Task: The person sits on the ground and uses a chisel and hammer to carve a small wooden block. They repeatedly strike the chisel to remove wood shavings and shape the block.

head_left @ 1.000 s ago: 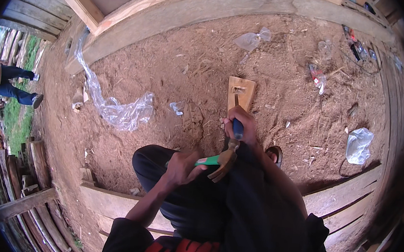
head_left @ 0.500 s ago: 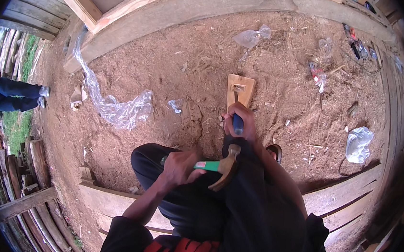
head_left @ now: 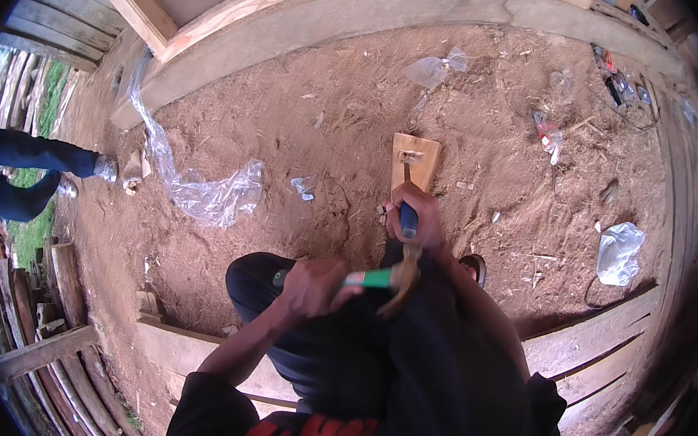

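My left hand (head_left: pixel 314 286) is closed round the green handle of a claw hammer (head_left: pixel 370 280). The hammer's head, a little blurred, is just below the butt of a chisel (head_left: pixel 408 221). Whether the two touch, I cannot tell. My right hand (head_left: pixel 421 212) wraps round the chisel's blue handle, thumb side up. Its metal blade points away from me into a cut recess in a small wooden block (head_left: pixel 426 160). Pale chips lie in that recess. The block rests on the ground beyond my knees, its near end partly hidden by my right hand.
Clear plastic sheeting (head_left: pixel 214 196) lies left on the dirt. A white plastic bag (head_left: pixel 619 253) is at right, a red-and-clear package (head_left: pixel 549 137) farther off. Corded tools (head_left: pixel 618 85) lie far right. A plank (head_left: pixel 587 343) is beside me. Another person's legs (head_left: pixel 34 161) show at left.
The hammer has shifted right and slightly up, nearer the chisel's butt. The chisel stays in the recess. At left, the other person has stepped closer.
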Demonstrator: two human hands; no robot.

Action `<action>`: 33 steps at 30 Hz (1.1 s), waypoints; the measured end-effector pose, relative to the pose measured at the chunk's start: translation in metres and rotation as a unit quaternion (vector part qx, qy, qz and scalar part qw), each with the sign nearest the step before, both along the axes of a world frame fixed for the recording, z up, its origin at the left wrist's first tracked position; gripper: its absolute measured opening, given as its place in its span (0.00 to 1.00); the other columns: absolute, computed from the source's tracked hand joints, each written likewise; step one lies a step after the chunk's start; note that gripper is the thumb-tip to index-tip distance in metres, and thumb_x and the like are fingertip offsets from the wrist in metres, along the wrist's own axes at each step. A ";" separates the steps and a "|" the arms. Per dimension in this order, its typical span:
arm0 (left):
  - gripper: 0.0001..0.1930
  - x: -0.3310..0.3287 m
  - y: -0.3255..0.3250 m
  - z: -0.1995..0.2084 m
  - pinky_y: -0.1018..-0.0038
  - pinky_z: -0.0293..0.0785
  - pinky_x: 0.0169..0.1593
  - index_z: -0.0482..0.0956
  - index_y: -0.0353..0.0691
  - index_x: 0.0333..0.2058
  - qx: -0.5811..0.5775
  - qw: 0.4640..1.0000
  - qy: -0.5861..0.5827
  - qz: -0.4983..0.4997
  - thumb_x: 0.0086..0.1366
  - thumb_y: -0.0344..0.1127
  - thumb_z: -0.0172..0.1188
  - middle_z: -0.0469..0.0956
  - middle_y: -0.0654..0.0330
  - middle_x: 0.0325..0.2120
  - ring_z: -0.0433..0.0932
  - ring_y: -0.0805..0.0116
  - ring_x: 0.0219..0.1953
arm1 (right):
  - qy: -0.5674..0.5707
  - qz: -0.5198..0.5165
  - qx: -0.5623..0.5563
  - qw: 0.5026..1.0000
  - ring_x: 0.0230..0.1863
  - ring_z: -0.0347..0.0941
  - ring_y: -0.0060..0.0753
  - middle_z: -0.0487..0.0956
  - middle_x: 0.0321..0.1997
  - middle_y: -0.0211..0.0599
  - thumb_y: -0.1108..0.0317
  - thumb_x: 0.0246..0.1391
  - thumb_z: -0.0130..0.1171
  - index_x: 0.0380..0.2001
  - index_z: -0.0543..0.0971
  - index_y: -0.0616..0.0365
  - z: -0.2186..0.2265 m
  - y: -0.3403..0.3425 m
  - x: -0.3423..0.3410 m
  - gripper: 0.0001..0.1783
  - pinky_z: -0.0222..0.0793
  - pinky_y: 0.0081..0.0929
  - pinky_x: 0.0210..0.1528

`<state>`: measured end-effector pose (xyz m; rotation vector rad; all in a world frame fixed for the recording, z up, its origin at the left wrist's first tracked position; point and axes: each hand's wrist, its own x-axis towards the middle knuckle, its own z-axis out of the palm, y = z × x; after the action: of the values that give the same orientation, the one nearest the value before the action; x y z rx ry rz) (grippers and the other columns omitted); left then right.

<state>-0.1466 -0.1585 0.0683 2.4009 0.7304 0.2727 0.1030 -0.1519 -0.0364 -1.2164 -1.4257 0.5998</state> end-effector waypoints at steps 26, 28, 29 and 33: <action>0.20 -0.008 0.002 -0.013 0.62 0.72 0.25 0.72 0.41 0.30 0.022 1.000 -0.012 0.009 0.63 0.53 0.63 0.72 0.56 0.22 0.78 0.56 0.24 | 0.010 0.043 -0.015 0.999 0.25 0.70 0.41 0.70 0.25 0.41 0.79 0.44 0.60 0.25 0.68 0.61 0.006 0.008 0.008 0.09 0.66 0.33 0.29; 0.20 -0.002 0.008 -0.015 0.62 0.73 0.26 0.72 0.41 0.30 0.020 0.999 0.022 0.025 0.63 0.53 0.63 0.73 0.56 0.22 0.78 0.55 0.24 | -0.009 0.044 -0.001 0.999 0.25 0.71 0.39 0.71 0.25 0.40 0.80 0.43 0.59 0.25 0.68 0.61 0.007 0.013 0.015 0.10 0.67 0.31 0.28; 0.20 0.000 0.009 -0.016 0.61 0.73 0.26 0.72 0.41 0.30 0.018 1.000 0.011 0.013 0.63 0.53 0.63 0.73 0.56 0.22 0.78 0.55 0.24 | -0.033 0.038 0.012 0.999 0.25 0.71 0.40 0.71 0.25 0.40 0.80 0.42 0.60 0.26 0.68 0.61 0.002 0.014 0.015 0.10 0.67 0.31 0.29; 0.20 0.008 0.007 -0.016 0.60 0.73 0.26 0.71 0.41 0.30 -0.006 0.994 0.097 0.052 0.63 0.52 0.63 0.73 0.56 0.22 0.78 0.54 0.24 | -0.041 0.048 0.006 0.998 0.26 0.70 0.40 0.71 0.26 0.39 0.80 0.42 0.59 0.26 0.68 0.61 -0.004 0.010 0.018 0.10 0.67 0.31 0.30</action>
<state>-0.1387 -0.1517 0.0521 2.4052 0.9433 0.0757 0.1213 -0.1416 -0.0408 -1.1803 -1.5603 0.6129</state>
